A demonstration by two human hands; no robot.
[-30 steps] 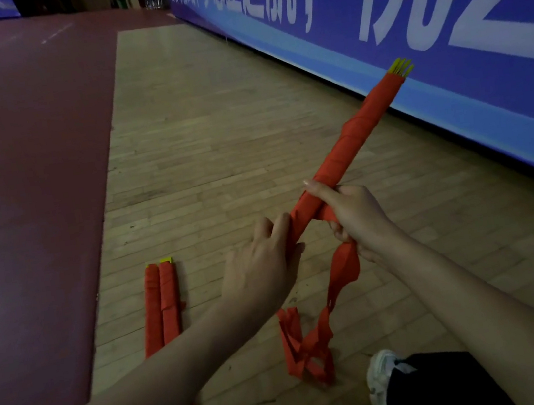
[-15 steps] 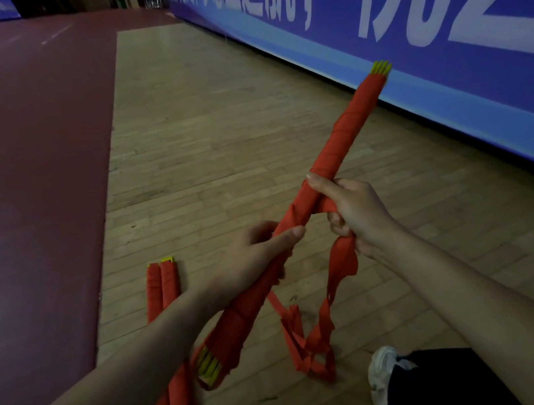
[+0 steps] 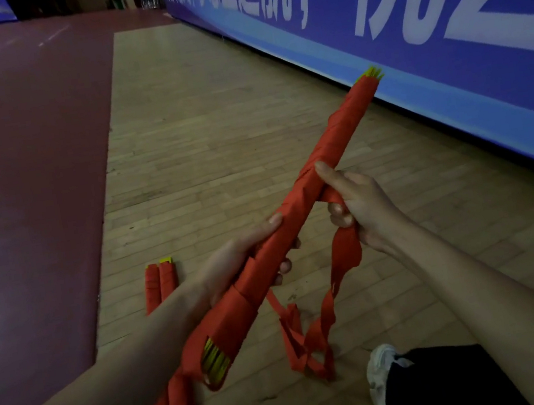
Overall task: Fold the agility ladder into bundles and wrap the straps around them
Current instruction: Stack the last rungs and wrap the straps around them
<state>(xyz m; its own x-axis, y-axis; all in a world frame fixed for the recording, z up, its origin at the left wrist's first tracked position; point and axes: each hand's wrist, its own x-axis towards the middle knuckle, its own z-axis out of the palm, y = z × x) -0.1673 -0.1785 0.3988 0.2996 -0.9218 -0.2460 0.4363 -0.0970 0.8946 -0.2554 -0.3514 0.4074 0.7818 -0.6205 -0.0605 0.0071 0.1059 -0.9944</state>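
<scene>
Since a second ago the left hand has dropped from lying over the wrap beside the right hand to a grip lower down the ladder bundle, and the bundle's near end has swung into sight.

That bundle is held in the air above the wooden floor. Its long axis runs on a diagonal: the near yellow rung ends point down toward the left forearm, and the far yellow tips point up at the blue banner.

The left hand is wrapped round the bundle's middle, thumb on top and fingers curled beneath. The right hand lays its forefinger along the bundle while its other fingers pinch the loose strap, which hangs down and piles in folds on the floor.

Two finished bundles lie side by side near the wooden floor's left edge, beside the red flooring. The left forearm hides their middle.

A white shoe is cut off at the bottom edge. The banner's lettering is cropped.
</scene>
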